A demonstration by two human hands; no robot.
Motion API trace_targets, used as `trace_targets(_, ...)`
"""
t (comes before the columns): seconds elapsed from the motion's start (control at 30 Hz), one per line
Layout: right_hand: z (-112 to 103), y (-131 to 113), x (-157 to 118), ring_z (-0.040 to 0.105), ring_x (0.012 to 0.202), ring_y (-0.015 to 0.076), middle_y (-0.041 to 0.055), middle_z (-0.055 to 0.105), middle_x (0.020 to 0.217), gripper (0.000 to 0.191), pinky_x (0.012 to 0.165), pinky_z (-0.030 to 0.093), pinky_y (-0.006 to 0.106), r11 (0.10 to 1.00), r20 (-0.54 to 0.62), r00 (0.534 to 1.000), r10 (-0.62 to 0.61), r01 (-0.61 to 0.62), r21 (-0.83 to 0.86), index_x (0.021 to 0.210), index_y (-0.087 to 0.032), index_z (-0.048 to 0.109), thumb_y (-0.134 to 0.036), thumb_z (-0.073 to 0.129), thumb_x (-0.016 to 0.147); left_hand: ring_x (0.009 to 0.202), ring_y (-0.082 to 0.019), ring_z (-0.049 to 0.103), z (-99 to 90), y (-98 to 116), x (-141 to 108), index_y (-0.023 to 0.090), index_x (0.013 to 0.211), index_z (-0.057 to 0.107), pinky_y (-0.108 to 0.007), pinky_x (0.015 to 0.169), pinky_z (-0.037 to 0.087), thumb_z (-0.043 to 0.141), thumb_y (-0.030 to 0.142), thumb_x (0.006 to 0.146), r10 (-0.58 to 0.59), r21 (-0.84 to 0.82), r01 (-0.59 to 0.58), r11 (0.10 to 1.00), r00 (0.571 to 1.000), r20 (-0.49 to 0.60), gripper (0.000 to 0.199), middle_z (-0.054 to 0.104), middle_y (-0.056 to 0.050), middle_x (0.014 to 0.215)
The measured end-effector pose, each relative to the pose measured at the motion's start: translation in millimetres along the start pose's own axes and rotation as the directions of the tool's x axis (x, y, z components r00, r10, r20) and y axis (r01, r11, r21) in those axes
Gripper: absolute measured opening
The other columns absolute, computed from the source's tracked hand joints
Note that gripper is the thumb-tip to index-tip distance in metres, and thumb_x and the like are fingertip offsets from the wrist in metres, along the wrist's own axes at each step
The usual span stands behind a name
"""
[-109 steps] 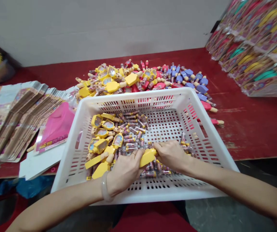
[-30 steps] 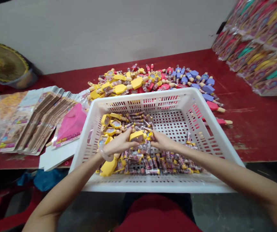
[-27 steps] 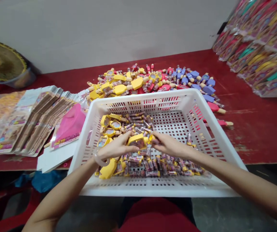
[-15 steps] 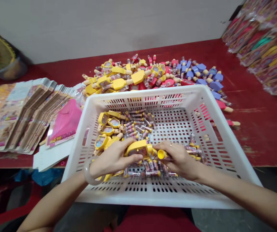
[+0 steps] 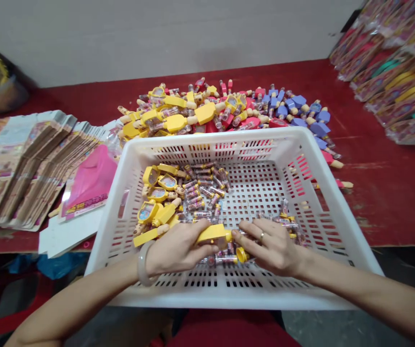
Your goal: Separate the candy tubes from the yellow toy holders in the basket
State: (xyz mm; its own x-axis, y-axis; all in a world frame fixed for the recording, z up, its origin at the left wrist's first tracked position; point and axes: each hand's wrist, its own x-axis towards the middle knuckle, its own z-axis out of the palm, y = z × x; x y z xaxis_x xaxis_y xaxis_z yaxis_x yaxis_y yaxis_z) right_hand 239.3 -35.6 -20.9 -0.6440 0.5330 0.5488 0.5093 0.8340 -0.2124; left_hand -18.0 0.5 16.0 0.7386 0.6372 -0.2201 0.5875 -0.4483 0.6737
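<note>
Over the white plastic basket [image 5: 225,298], my left hand [image 5: 178,246] is closed round a yellow popsicle-shaped plastic toy [image 5: 211,233], its narrow neck pointing right. My right hand [image 5: 274,245] meets that neck, fingers curled over a small clear tube, mostly hidden. A round yellow cap [image 5: 242,254] shows just under the right fingers; whether it belongs to the held tube I cannot tell. Inside the basket, more yellow toys [image 5: 164,213] with tan spotted ends lie on the left. Several clear tubes [image 5: 204,191] with yellow ends lie in the middle, others [image 5: 287,222] right of my right hand.
Behind the basket, yellow, red and purple toys [image 5: 207,113] are heaped on the red table [image 5: 384,193]. Printed cards [image 5: 37,178] and a pink packet [image 5: 93,176] lie left. Packed toys [image 5: 398,72] stand stacked right. A tub [image 5: 3,94] sits at far left.
My right hand has turned flatter, its fingers now reaching over toward the toy's neck. The yellow toy has rotated, so its flat side faces up more. The round yellow cap sits lower.
</note>
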Motion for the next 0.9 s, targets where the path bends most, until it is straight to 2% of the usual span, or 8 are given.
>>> trace_targets(0.17, -2.3, -6.5, -3.6, 0.056, 0.071, 0.0222, 0.0166, 0.065, 0.097, 0.033, 0.055, 0.046, 0.034, 0.998, 0.001, 0.998, -0.066, 0.066, 0.013, 0.118, -0.013, 0.057, -0.013, 0.036, 0.092, 0.047, -0.007, 0.041, -6.9, 1.1, 6.4, 0.018, 0.102, 0.056, -0.019, 0.043, 0.032, 0.059, 0.051, 0.083, -0.145, -0.552, 0.344, 0.760, 0.917, 0.371, 0.039, 0.053, 0.003, 0.070)
trace_targets(0.23, 0.0, -11.2, -6.2, 0.058, 0.074, 0.0227, 0.0162, 0.065, 0.096, 0.033, 0.057, 0.047, 0.035, 0.998, -0.005, 0.998, -0.064, 0.064, 0.028, 0.118, -0.013, 0.057, -0.013, 0.038, 0.091, 0.041, -0.005, 0.032, -6.4, 0.4, 6.5, 0.017, 0.104, 0.055, -0.019, 0.037, 0.024, 0.059, 0.051, 0.082, -0.144, -0.614, 0.490, 0.618, 0.839, 0.525, 0.040, 0.051, 0.004, 0.065)
trace_targets(0.3, 3.8, -16.1, -9.3, 0.059, 0.076, 0.0225, 0.0151, 0.065, 0.094, 0.032, 0.061, 0.048, 0.034, 0.998, -0.017, 0.999, -0.051, 0.052, 0.048, 0.118, -0.013, 0.057, -0.013, 0.043, 0.090, 0.040, -0.005, 0.031, -3.4, -1.2, 5.4, 0.017, 0.101, 0.054, -0.019, 0.036, 0.022, 0.057, 0.051, 0.083, -0.130, -0.593, 0.528, 0.608, 0.803, 0.582, 0.039, 0.054, 0.003, 0.066)
trace_targets(0.4, 11.0, -18.8, -10.7, 0.059, 0.074, 0.0202, 0.0114, 0.065, 0.089, 0.028, 0.063, 0.048, 0.032, 0.970, 0.048, 0.989, 0.141, -0.147, 0.195, 0.111, -0.014, 0.060, -0.014, 0.044, 0.087, 0.049, -0.010, 0.046, 3.7, -5.3, 4.2, 0.018, 0.102, 0.055, -0.021, 0.045, 0.033, 0.054, 0.051, 0.086, -0.134, -0.392, 0.282, 0.876, 0.922, 0.364, 0.036, 0.061, -0.001, 0.074)
trace_targets(0.47, 15.5, -15.0, -8.0, 0.055, 0.064, 0.0165, 0.0049, 0.062, 0.076, 0.017, 0.057, 0.045, 0.028, 0.804, 0.251, 0.886, 0.390, -0.461, 0.376, 0.095, -0.016, 0.062, -0.021, 0.049, 0.087, 0.065, -0.016, 0.058, 9.3, -10.0, 5.5, 0.018, 0.107, 0.055, -0.024, 0.056, 0.041, 0.052, 0.043, 0.088, -0.005, -0.047, 0.012, 0.999, 0.990, 0.140, 0.032, 0.065, -0.005, 0.085)
trace_targets(0.57, 19.5, -2.2, -1.0, 0.048, 0.056, 0.0129, -0.0015, 0.054, 0.064, 0.019, 0.051, 0.040, 0.023, 0.348, 0.577, 0.626, 0.525, -0.776, 0.526, 0.075, -0.018, 0.055, -0.034, 0.061, 0.082, 0.083, -0.021, 0.063, 17.6, -19.6, 11.0, 0.015, 0.118, 0.049, -0.029, 0.068, 0.045, 0.044, 0.028, 0.092, 0.225, 0.357, -0.235, 0.904, 0.972, 0.070, 0.029, 0.066, -0.010, 0.102)
trace_targets(0.63, 19.4, 7.4, 2.8, 0.048, 0.059, 0.0135, -0.0013, 0.054, 0.067, 0.022, 0.052, 0.039, 0.023, 0.223, 0.635, 0.578, 0.512, -0.804, 0.552, 0.074, -0.018, 0.054, -0.036, 0.066, 0.078, 0.094, -0.022, 0.063, 22.5, -25.5, 15.3, 0.015, 0.120, 0.047, -0.032, 0.076, 0.047, 0.043, 0.022, 0.093, 0.297, 0.454, -0.287, 0.843, 0.954, 0.053, 0.028, 0.064, -0.011, 0.113)
trace_targets(0.9, 9.9, 12.9, 1.3, 0.058, 0.072, 0.0176, 0.0035, 0.066, 0.084, 0.013, 0.066, 0.042, 0.028, 0.685, 0.508, 0.728, 0.460, -0.655, 0.320, 0.094, -0.019, 0.064, -0.026, 0.055, 0.087, 0.085, -0.022, 0.064, 32.1, -26.1, 16.3, 0.017, 0.116, 0.047, -0.030, 0.071, 0.045, 0.051, 0.028, 0.089, 0.147, 0.356, -0.118, 0.927, 0.988, -0.055, 0.029, 0.066, -0.008, 0.100)
